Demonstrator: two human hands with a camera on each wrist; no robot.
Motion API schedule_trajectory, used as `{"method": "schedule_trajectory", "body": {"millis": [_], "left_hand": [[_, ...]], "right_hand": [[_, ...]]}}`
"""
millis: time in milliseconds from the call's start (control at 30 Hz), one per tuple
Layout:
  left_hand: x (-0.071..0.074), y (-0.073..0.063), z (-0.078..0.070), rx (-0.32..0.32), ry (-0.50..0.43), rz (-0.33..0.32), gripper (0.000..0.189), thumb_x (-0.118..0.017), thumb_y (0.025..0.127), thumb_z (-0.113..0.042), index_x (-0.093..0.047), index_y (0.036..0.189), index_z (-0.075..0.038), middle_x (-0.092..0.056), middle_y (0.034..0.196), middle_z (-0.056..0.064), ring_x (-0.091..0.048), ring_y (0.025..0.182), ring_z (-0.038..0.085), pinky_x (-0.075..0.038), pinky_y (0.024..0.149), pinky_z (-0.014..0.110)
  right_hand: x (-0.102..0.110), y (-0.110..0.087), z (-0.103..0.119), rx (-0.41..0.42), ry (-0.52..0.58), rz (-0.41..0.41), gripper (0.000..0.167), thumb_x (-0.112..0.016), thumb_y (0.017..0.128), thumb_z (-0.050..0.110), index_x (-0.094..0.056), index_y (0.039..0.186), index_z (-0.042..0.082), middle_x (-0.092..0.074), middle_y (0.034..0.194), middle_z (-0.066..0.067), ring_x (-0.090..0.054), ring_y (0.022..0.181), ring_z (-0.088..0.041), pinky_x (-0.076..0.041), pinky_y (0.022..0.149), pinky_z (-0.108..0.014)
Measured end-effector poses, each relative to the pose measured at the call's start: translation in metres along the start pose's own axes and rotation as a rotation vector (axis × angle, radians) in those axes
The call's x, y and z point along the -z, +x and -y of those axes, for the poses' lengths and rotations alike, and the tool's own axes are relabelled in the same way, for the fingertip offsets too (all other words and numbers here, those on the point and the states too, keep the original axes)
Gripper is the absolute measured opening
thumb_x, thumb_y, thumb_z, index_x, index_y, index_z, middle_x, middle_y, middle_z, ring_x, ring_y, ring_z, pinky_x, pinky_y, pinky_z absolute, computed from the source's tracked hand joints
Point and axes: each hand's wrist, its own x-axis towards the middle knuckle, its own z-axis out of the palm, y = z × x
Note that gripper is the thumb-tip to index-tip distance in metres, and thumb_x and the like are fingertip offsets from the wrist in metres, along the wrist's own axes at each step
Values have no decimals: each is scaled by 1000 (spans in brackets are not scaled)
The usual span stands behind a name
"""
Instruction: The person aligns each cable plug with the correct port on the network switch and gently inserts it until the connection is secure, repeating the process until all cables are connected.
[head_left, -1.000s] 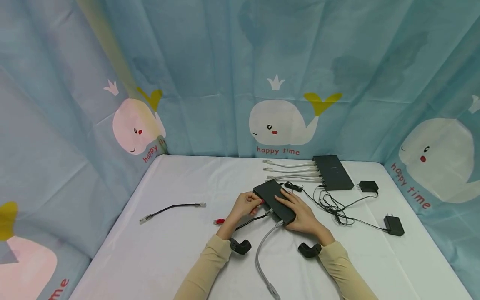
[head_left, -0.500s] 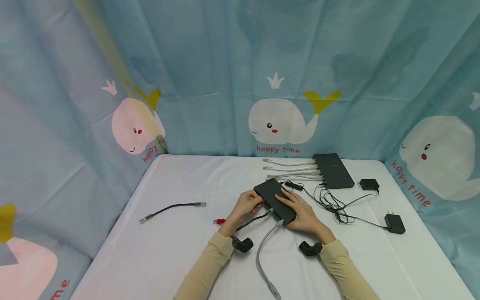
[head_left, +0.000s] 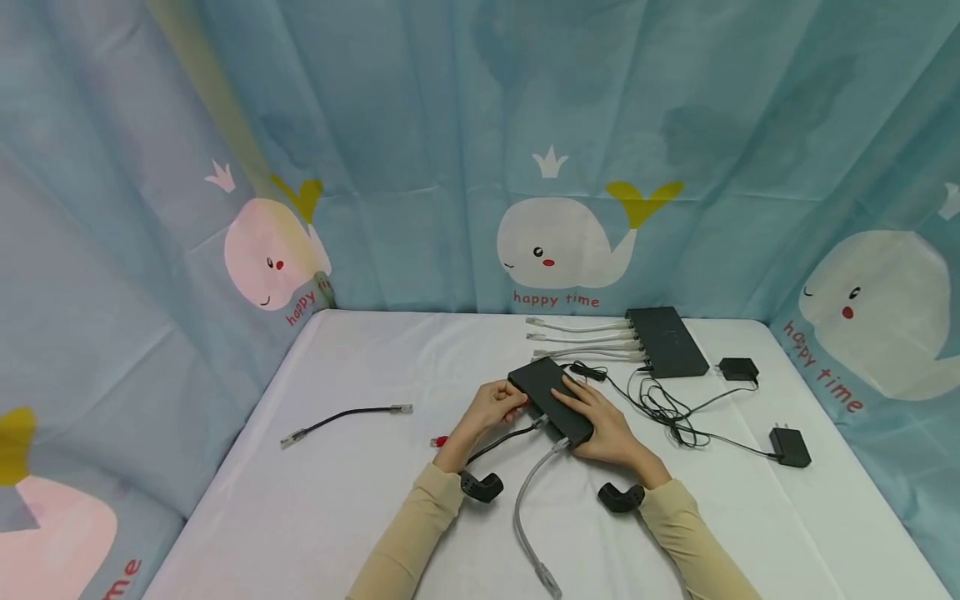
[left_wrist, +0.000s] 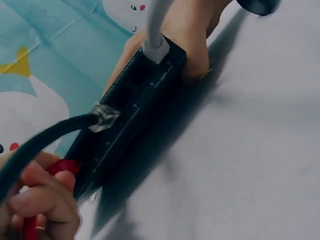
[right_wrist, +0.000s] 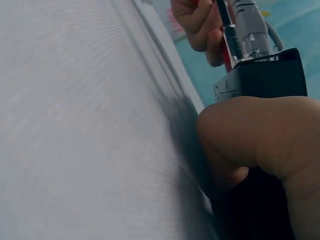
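A black network switch (head_left: 546, 392) is tilted up off the white table, with its port side facing left. My right hand (head_left: 609, 432) holds it, fingers across its top and thumb near its lower edge. My left hand (head_left: 489, 410) pinches the plug of a red network cable (left_wrist: 66, 167) at the port row; how deep the plug sits is hidden by the fingers. The cable's other red end (head_left: 439, 441) shows beside the left wrist. A black network cable (left_wrist: 50, 131) and a grey network cable (head_left: 522, 525) are plugged into the same side.
Behind stands a second black switch (head_left: 667, 342) with several grey cables. Tangled black power cords (head_left: 678, 421) run to two adapters, a rear adapter (head_left: 738, 369) and a front adapter (head_left: 789, 447). A loose short black network cable (head_left: 348, 412) lies at left.
Both hands stay nearly still on the switch and red cable. The red cable's free end has shifted slightly to the right, and less of it shows beside the left wrist.
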Motion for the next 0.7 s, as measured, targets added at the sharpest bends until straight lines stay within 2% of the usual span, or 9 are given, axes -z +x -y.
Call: {"method": "schedule_trajectory", "body": {"millis": [167,267,500,700], "left_hand": [[-2,1,3,-11,-5,5,18,-63,89,-14,-60,92,4,-60,74,24,-47,52,11,-38,50,21],[-3,1,3,-32,45,2,17,-62,90,-15,-60,91,1,-60,77,29,-47,51,12,-37,49,21],[2,-1,-1,-91,260,-14,15,-60,90,-19,-61,87,-5,-60,64,18,-45,45,10,-36,47,21],[6,-5,0,-119,413,9,17,-59,92,-27,-62,90,-10,-63,68,11,-51,48,10,-40,48,23]], "right_hand": [[1,-1,0,-6,10,-3,90,-80,60,20,-41,141,24,-28,151,-9,-28,134,-41,-42,87,-61],[3,0,0,-6,1,-5,91,-81,59,21,-41,141,24,-28,151,-9,-28,134,-41,-43,86,-61],[3,3,0,-7,-26,19,89,-80,61,25,-40,141,27,-28,151,-8,-28,135,-37,-43,87,-59],[1,0,0,-20,-38,26,90,-80,61,25,-40,141,28,-28,151,-7,-29,134,-38,-43,86,-59]]}}
